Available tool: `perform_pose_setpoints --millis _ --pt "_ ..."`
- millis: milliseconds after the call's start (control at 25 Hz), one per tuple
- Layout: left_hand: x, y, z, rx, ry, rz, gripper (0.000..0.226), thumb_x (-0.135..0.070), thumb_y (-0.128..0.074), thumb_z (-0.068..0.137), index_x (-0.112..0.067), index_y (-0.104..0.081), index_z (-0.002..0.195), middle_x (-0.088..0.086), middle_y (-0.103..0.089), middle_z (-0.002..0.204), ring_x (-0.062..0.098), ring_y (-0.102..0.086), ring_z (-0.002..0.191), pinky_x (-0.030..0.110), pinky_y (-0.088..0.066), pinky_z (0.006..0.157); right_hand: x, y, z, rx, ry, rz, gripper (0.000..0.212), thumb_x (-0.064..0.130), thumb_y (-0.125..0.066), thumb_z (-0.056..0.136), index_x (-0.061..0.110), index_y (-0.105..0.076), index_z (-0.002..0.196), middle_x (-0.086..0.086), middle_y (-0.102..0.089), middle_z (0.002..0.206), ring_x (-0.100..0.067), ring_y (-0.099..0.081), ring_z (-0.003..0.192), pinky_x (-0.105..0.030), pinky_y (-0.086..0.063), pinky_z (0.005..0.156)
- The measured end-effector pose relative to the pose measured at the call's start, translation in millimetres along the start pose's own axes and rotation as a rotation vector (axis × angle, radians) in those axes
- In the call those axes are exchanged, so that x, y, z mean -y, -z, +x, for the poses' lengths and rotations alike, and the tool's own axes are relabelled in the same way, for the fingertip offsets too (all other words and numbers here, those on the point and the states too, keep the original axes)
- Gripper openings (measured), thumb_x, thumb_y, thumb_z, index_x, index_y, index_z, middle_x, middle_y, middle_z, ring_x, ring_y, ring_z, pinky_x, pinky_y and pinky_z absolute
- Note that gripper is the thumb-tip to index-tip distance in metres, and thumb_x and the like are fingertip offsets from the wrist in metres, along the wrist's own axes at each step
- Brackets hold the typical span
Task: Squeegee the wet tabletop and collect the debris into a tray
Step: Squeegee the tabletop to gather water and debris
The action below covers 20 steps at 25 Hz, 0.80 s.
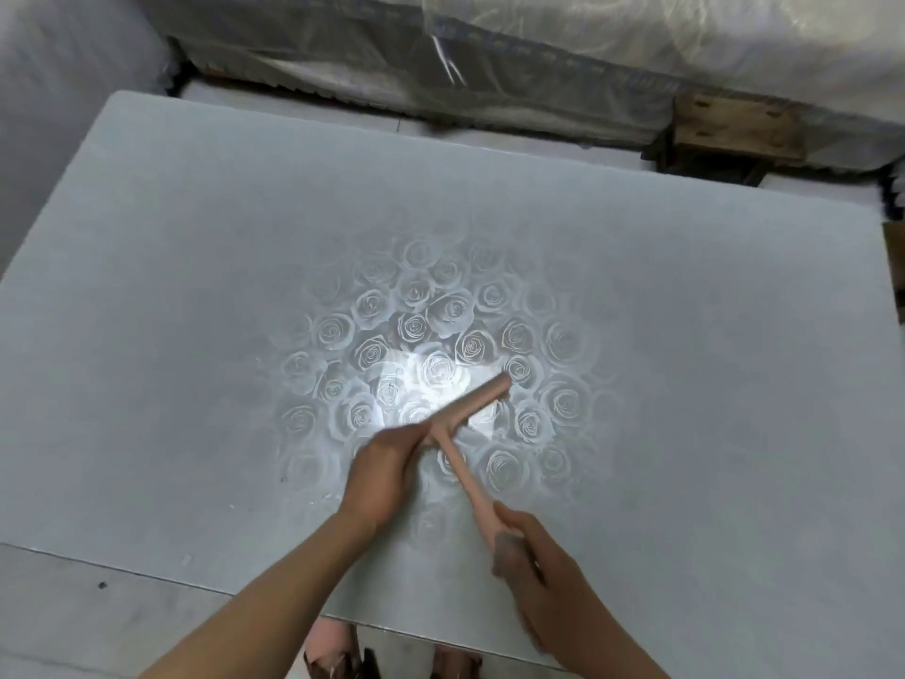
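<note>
A pink T-shaped squeegee [467, 419] lies over the middle of a grey tabletop [196, 267] printed with pale roses. My right hand [543, 575] grips the end of its handle near the front edge. My left hand [387, 472] holds the left part of the blade bar, its fingers curled at the bar. A bright glare shines on the tabletop just left of the blade. Small droplets and specks [235, 507] sit on the front left of the tabletop. No tray is in view.
A plastic-wrapped mattress [538, 56] leans behind the table, with a wooden block [729, 125] under it at the back right. Grey floor [73, 610] shows at the front left. Pink slippers [333, 644] are below the table's front edge.
</note>
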State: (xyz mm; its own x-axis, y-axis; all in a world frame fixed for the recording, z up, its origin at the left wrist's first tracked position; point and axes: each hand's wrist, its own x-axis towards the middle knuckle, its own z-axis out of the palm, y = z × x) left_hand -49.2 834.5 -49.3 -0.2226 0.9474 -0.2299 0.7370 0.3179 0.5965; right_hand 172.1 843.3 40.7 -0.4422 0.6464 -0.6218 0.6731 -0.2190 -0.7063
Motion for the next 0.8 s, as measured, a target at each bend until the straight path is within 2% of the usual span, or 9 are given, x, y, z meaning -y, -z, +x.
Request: perform_pose_setpoints --millis 80,160,280,320,400,480,560,680,800 --pt "-15 -3 -18 0.135 0.008 -0.009 0.031 -0.039 -0.044 0.093 -0.03 -0.067 0.111 -0.007 -0.07 0.104 0.016 -0.065 0.096 0.028 -0.048 0.076 -6 30 -14 0.093 -0.035 -0.14 0.034 0.039 -0.039 0.099 0.044 -0.039 0.133 0.015 -0.063 0.101 0.008 -0.057 0.072 -0.009 -0.042 0.068" --pt "-29 -2 -26 0.205 0.034 -0.01 0.033 -0.04 -0.047 0.095 -0.025 -0.064 0.119 -0.004 -0.066 0.119 0.019 -0.061 0.109 0.029 -0.048 0.085 -10 80 -18 0.192 0.007 -0.331 0.04 0.041 -0.036 0.1 0.038 -0.034 0.14 0.023 -0.054 0.117 0.005 -0.055 0.098 -0.013 -0.039 0.089" --pt "-30 11 -35 0.087 0.16 0.007 0.044 -0.032 -0.052 0.096 -0.019 -0.051 0.138 -0.004 -0.043 0.148 0.017 -0.045 0.132 0.029 -0.039 0.102 -25 178 -8 0.216 -0.024 -0.451 0.033 0.025 -0.045 0.099 0.026 -0.049 0.132 0.018 -0.062 0.1 0.0 -0.061 0.083 -0.018 -0.047 0.083" --pt "-23 18 -40 0.061 0.216 0.031 0.045 -0.03 -0.049 0.097 -0.018 -0.047 0.14 -0.003 -0.038 0.151 0.018 -0.043 0.134 0.03 -0.039 0.102 -31 203 -1 0.206 -0.055 -0.524 0.032 0.021 -0.047 0.099 0.026 -0.052 0.129 0.012 -0.064 0.096 -0.005 -0.062 0.079 -0.021 -0.05 0.077" --pt "-4 29 -54 0.054 0.308 0.101 0.044 -0.027 -0.047 0.098 -0.017 -0.046 0.141 0.001 -0.04 0.15 0.021 -0.042 0.134 0.032 -0.039 0.103 -37 229 20 0.201 -0.07 -0.755 0.034 0.025 -0.046 0.099 0.036 -0.051 0.131 0.019 -0.063 0.094 0.0 -0.059 0.079 -0.02 -0.048 0.074" --pt "15 37 -68 0.04 0.405 0.132 0.042 -0.023 -0.048 0.098 -0.013 -0.049 0.139 0.004 -0.048 0.144 0.023 -0.044 0.132 0.033 -0.037 0.104 -24 217 50 0.198 -0.05 -0.963 0.037 0.037 -0.041 0.098 0.053 -0.041 0.132 0.029 -0.06 0.113 0.001 -0.056 0.098 -0.023 -0.044 0.082" --pt "28 40 -84 0.032 0.485 0.159 0.04 -0.021 -0.049 0.097 -0.012 -0.052 0.136 0.004 -0.052 0.14 0.023 -0.046 0.13 0.033 -0.038 0.103 -4 178 83 0.217 0.057 -1.025 0.038 0.044 -0.036 0.098 0.059 -0.035 0.133 0.021 -0.054 0.133 -0.011 -0.053 0.118 -0.03 -0.044 0.089" --pt "42 44 -105 0.0 0.566 0.184 0.036 -0.024 -0.043 0.099 -0.013 -0.058 0.13 0.003 -0.058 0.132 0.023 -0.051 0.122 0.033 -0.042 0.096 37 92 114 0.34 0.243 -1.066 0.039 0.045 -0.031 0.099 0.054 -0.035 0.137 0.01 -0.053 0.137 -0.021 -0.051 0.122 -0.034 -0.043 0.092" --pt "52 55 -122 -0.037 0.721 0.129 0.033 -0.022 -0.034 0.101 -0.011 -0.061 0.115 0.007 -0.064 0.117 0.025 -0.056 0.107 0.033 -0.044 0.081 76 75 133 0.325 0.474 -1.175 0.036 0.05 -0.032 0.097 0.057 -0.039 0.132 0.015 -0.057 0.131 -0.018 -0.055 0.117 -0.032 -0.042 0.083"
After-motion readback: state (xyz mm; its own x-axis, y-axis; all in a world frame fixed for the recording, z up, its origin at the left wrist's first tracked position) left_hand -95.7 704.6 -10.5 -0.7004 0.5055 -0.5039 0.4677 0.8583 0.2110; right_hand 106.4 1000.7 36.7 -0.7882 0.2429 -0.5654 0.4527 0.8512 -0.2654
